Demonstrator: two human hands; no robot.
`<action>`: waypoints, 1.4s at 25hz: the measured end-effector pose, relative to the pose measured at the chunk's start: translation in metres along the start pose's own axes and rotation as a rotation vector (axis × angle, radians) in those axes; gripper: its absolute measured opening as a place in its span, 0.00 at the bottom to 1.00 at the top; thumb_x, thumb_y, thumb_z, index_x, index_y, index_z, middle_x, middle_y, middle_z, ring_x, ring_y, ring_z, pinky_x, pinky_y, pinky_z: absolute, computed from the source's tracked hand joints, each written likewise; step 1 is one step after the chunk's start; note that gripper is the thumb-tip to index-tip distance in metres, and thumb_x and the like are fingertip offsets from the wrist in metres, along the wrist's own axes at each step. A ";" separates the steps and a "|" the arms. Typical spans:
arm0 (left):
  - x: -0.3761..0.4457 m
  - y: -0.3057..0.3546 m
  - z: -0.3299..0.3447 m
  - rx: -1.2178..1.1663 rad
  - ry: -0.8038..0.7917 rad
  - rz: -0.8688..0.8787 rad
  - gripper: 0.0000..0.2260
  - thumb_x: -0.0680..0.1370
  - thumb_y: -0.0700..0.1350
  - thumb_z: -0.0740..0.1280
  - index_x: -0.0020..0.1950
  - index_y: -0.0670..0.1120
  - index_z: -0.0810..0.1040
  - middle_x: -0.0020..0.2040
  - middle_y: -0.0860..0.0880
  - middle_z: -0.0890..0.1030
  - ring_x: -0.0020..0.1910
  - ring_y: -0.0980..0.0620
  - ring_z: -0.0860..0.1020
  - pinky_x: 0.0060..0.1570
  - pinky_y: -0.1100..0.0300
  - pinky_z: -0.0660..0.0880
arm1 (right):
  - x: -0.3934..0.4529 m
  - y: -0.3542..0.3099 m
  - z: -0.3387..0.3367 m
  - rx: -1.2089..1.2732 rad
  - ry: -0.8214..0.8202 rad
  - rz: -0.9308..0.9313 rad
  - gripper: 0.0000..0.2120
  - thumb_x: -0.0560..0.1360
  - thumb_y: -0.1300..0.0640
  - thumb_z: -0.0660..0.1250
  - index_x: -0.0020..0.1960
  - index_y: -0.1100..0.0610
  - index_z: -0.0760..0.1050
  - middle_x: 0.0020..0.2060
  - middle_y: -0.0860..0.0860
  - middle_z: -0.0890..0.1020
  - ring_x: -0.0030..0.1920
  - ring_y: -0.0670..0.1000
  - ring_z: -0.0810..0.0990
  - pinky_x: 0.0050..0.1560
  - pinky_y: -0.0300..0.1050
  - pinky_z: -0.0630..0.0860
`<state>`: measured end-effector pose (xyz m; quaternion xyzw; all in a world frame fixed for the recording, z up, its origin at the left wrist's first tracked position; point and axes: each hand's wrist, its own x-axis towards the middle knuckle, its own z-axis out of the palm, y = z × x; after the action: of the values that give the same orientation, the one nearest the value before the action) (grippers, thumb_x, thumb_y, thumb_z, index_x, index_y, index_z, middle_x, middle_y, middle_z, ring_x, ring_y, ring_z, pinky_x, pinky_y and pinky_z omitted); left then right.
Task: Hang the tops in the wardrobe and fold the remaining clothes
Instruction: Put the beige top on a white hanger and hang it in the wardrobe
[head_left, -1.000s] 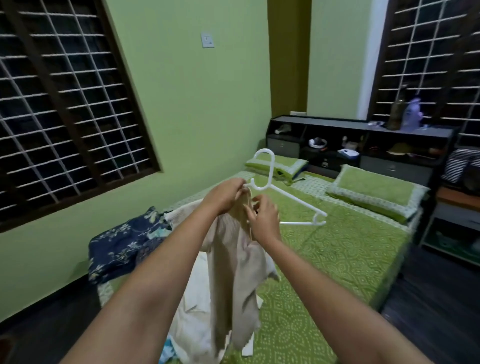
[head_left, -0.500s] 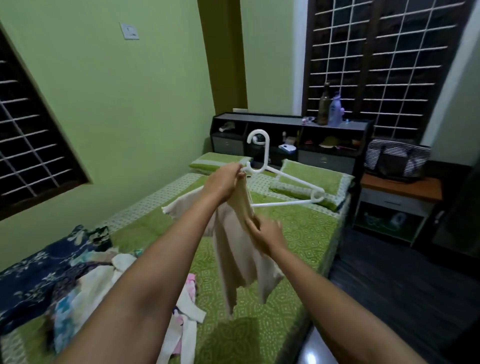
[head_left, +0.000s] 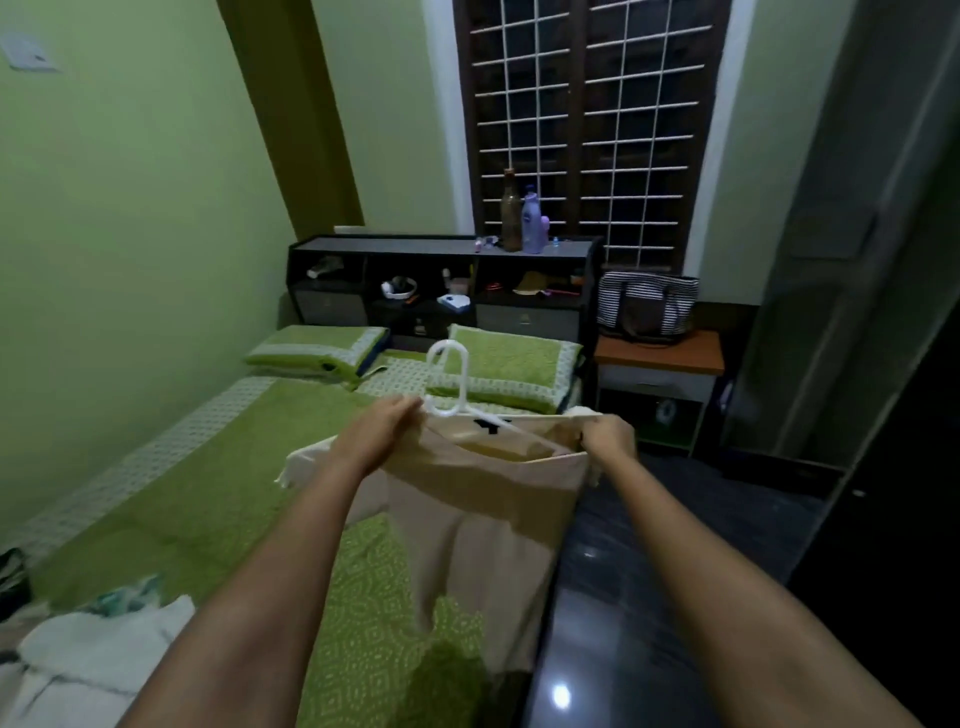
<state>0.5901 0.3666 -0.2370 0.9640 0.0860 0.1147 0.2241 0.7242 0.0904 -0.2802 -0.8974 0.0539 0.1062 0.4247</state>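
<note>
While held up over the edge of the green bed (head_left: 218, 483), hangs spread wide between both hands — the beige top (head_left: 483, 514), neckline stretched open around the white hanger (head_left: 457, 395), hook upright above the collar. Left hand (head_left: 387, 421): fingers curled, clamped on the top's left shoulder just beside the hanger's neck. Right hand (head_left: 608, 434): fingers closed on the right shoulder seam. Lower left on the bed — a heap of other clothes (head_left: 88, 654). Behind, a dark headboard shelf (head_left: 441, 280) with bottles; beside it, a striped bag (head_left: 647, 306) on a nightstand.
</note>
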 end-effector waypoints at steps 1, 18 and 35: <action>0.009 0.008 0.013 0.038 -0.030 0.012 0.14 0.78 0.52 0.55 0.56 0.51 0.77 0.54 0.50 0.77 0.55 0.47 0.75 0.56 0.51 0.70 | 0.002 -0.005 -0.006 -0.009 0.044 -0.021 0.15 0.75 0.52 0.59 0.54 0.56 0.81 0.53 0.59 0.81 0.54 0.61 0.79 0.55 0.49 0.74; 0.353 0.127 0.084 -0.251 0.076 0.527 0.10 0.80 0.42 0.63 0.56 0.37 0.76 0.55 0.40 0.80 0.55 0.42 0.78 0.52 0.52 0.70 | 0.202 -0.037 -0.158 -0.486 0.368 -0.508 0.13 0.82 0.52 0.54 0.60 0.50 0.75 0.54 0.48 0.80 0.57 0.50 0.74 0.58 0.46 0.54; 0.627 0.311 0.225 -0.176 -0.059 0.825 0.08 0.81 0.48 0.60 0.44 0.46 0.68 0.43 0.49 0.74 0.44 0.46 0.74 0.43 0.50 0.70 | 0.441 -0.005 -0.291 -0.196 0.667 -0.311 0.09 0.79 0.51 0.61 0.47 0.55 0.76 0.46 0.50 0.82 0.52 0.56 0.78 0.54 0.55 0.71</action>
<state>1.2853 0.1354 -0.1782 0.8977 -0.3236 0.1740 0.2434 1.1961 -0.1344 -0.2009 -0.9165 0.0418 -0.2528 0.3072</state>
